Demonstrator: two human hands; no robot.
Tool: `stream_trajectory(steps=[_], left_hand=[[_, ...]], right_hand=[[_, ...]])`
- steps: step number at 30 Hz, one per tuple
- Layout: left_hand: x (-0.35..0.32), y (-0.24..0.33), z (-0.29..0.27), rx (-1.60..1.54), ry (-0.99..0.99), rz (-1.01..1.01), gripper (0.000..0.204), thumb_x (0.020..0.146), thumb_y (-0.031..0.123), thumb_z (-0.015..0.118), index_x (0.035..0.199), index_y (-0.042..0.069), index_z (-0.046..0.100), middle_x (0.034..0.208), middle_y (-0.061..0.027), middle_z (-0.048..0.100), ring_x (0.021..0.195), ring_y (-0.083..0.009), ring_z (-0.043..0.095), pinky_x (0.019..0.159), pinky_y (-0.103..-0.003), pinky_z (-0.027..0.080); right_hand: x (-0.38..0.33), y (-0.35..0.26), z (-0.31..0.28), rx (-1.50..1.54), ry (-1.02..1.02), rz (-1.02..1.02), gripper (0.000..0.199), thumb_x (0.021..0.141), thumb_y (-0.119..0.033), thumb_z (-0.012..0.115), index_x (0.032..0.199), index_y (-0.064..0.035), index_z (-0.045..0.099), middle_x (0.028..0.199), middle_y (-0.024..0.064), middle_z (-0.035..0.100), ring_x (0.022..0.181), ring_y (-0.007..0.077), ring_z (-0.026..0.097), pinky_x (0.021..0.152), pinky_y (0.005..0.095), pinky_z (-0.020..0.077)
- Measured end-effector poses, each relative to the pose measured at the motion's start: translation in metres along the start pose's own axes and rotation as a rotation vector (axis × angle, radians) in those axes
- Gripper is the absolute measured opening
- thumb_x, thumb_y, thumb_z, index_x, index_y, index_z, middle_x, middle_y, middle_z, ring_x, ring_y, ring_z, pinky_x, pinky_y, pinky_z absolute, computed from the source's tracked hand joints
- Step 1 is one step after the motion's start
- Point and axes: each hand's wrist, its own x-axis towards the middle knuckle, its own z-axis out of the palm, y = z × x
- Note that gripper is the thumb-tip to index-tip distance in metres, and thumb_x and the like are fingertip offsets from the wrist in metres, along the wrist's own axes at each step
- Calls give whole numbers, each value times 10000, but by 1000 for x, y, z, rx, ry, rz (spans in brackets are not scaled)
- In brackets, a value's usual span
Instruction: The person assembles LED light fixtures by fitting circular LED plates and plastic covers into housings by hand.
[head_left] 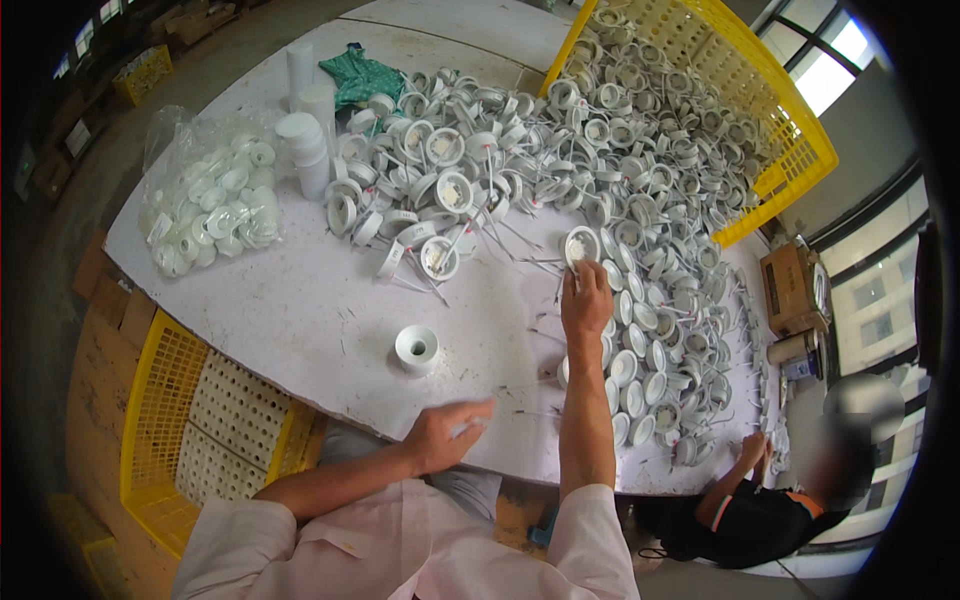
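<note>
A round white lamp part (582,245) was pinched by the right hand (586,300), far out, lifted from the pile. Left hand (440,432) was kept near, fingers bent round smth small, above the bench (300,310).

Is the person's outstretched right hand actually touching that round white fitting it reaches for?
Touching. In the head view, the right hand has its fingertips on the lower rim of the round white fitting, with no gap visible between them.

Round white plastic lamp housing (416,348) lies on table (310,310), left of right hand (585,300); yellow plastic crate (790,130) behind, far right.
</note>
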Motion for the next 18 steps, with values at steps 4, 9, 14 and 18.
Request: stream_trajectory(steps=[4,9,14,18], left_hand=[[47,4,10,137,170,230,415,867,73,602,1265,-13,519,1282,-207,559,1116,-305,591,965,-353,452],[78,16,22,177,270,322,503,891,223,601,1313,-13,463,1349,-247,483,1216,-359,508,1019,-407,397],[59,14,25,-85,-147,103,476,920,319,551,1262,-9,502,1192,-219,582,1135,-335,556,959,-398,423],[39,4,20,-309,-121,-12,478,946,373,531,1240,-4,536,1117,-162,649,1065,-262,607,930,-344,439]], right_hand=[[-35,-35,-52,32,177,-175,252,730,-16,735,963,-73,660,983,99,645,852,271,654,712,347,540],[-88,-78,-92,223,163,-193,313,689,24,737,989,-46,680,983,135,637,834,290,656,689,356,547],[-121,-100,-100,377,188,-195,406,652,66,689,1046,-31,663,994,151,620,818,284,640,695,336,541],[-132,-116,-107,462,125,-163,423,677,77,676,1087,-23,644,1044,152,606,807,269,633,679,321,534]])
